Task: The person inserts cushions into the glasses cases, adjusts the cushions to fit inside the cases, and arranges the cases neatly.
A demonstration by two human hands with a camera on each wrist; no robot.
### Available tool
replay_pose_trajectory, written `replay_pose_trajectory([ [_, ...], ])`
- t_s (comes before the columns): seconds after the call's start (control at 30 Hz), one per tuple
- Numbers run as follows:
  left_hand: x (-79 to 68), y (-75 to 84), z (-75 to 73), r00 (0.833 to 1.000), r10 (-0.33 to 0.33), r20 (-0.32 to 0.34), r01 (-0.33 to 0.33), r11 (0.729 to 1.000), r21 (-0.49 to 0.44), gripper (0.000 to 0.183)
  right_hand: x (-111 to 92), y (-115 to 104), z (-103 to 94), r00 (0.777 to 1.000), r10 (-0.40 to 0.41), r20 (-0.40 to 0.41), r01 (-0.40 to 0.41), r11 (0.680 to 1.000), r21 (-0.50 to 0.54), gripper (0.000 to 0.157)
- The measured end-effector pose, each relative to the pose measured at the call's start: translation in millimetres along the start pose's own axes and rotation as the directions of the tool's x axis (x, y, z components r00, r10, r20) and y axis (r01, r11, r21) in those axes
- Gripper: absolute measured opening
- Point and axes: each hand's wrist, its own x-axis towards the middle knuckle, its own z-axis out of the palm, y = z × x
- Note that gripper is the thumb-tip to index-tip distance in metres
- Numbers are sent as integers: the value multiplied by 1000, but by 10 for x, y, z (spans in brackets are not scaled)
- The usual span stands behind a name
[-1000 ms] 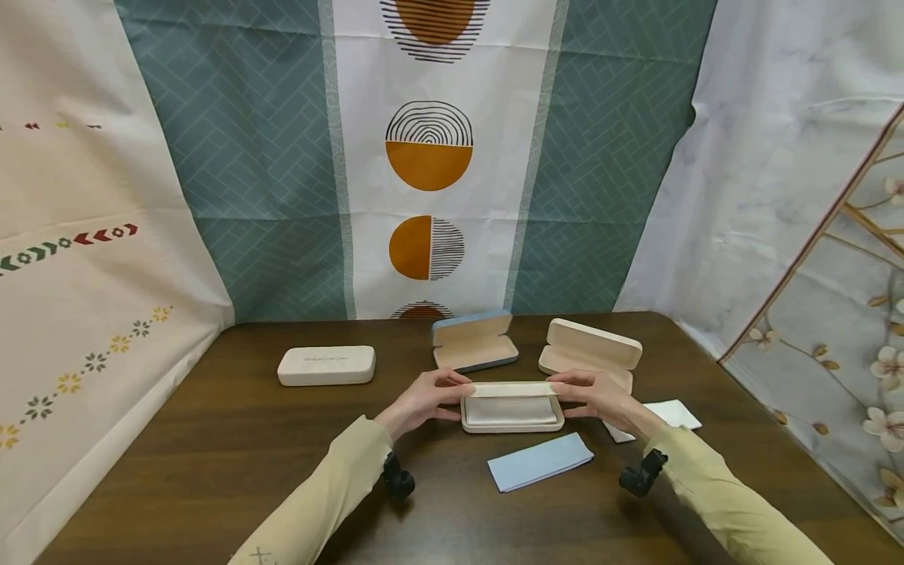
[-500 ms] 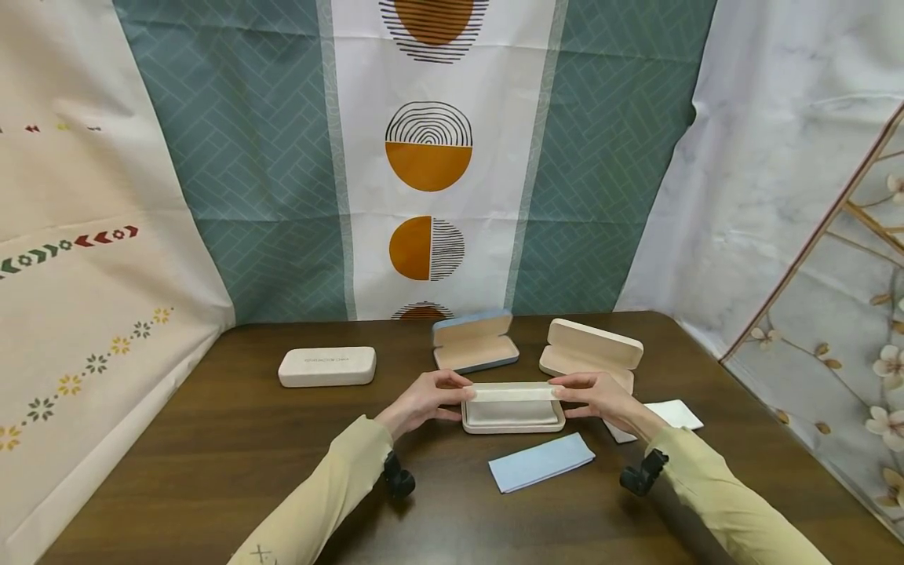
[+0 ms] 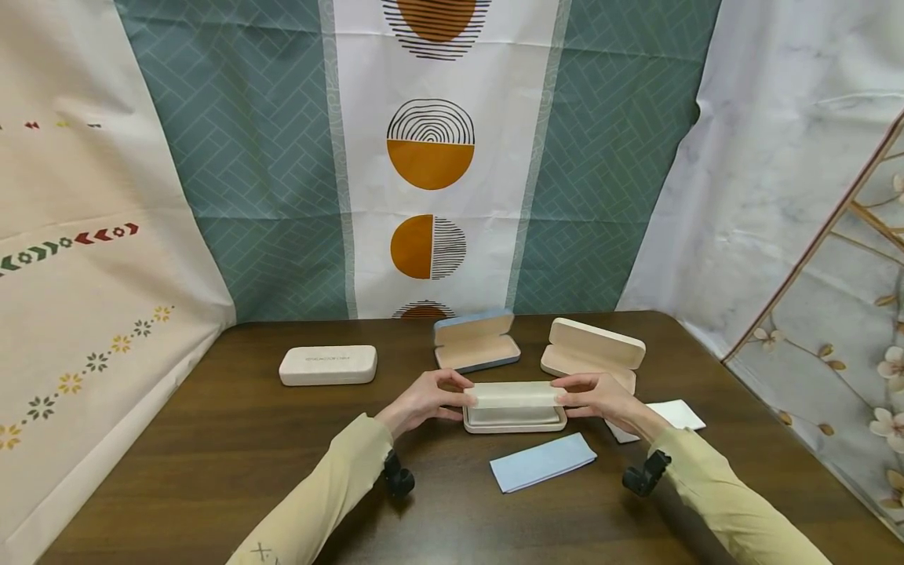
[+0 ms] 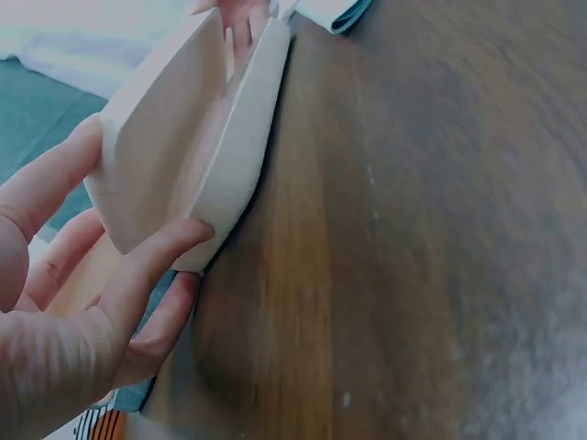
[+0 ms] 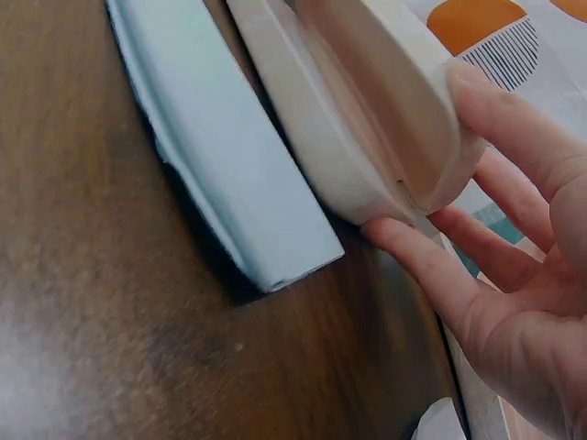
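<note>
A cream glasses case [image 3: 514,429] sits partly open at the middle of the table, its lid [image 3: 517,395] leaning forward over the base. A pale folded cloth [image 3: 512,417] shows inside, below the lid's edge. My left hand [image 3: 429,402] grips the case's left end; in the left wrist view one digit touches the lid [image 4: 156,119] and another presses the base [image 4: 246,147]. At the other end my right hand [image 3: 596,400] holds it likewise, digits on the lid [image 5: 404,64] and the base's corner. In front lies a folded light-blue cloth [image 3: 544,463].
Behind stand an open blue glasses case [image 3: 476,351] and an open cream one [image 3: 589,357], the latter partly behind my right hand. A closed white glasses case [image 3: 328,366] lies at the left. Under my right wrist is a white cloth [image 3: 676,413]. Fabric hangings [image 3: 621,157] border the table.
The lid of the held cream case has swung forward and down, covering more of the cloth inside. Both hands keep their places at its ends; the other things have not moved.
</note>
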Motion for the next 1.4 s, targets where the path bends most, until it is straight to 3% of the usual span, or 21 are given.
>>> replay_pose_trajectory([
  [0.1, -6, 14, 20, 999, 35, 1, -35, 991, 130, 31, 0, 5, 13, 999, -39, -4, 38, 989, -140, 43],
  [0.17, -6, 31, 40, 997, 79, 8, -79, 966, 246, 31, 7, 4, 27, 998, -69, -5, 66, 970, -236, 42],
  [0.27, 2, 56, 68, 992, 126, 17, -123, 922, 368, 31, 16, -4, 42, 996, -92, 3, 89, 956, -279, 42],
  [0.47, -43, 81, 48, 993, 115, 5, -106, 901, 421, 32, 43, -19, 95, 998, -64, 22, 67, 955, -289, 50],
  [0.57, -195, 211, 25, 993, 114, 4, -103, 881, 462, 31, 109, -69, 190, 997, -49, 53, 63, 951, -302, 60],
  [0.77, -317, 200, -337, 993, 115, 7, -101, 835, 542, 33, 349, -190, 501, 994, -39, 104, 76, 921, -382, 65],
  [1.03, -618, 172, -853, 996, 86, 13, -80, 856, 511, 35, 641, -360, 1032, 990, -47, 132, 100, 899, -427, 58],
  [1.23, -933, 195, -1297, 996, 75, 46, -87, 831, 549, 35, 856, -437, 1514, 983, -72, 168, 138, 894, -427, 54],
  [1.4, -1190, 224, -1623, 999, 41, 20, -45, 816, 576, 36, 1004, -498, 1896, 985, -57, 163, 129, 874, -468, 54],
])
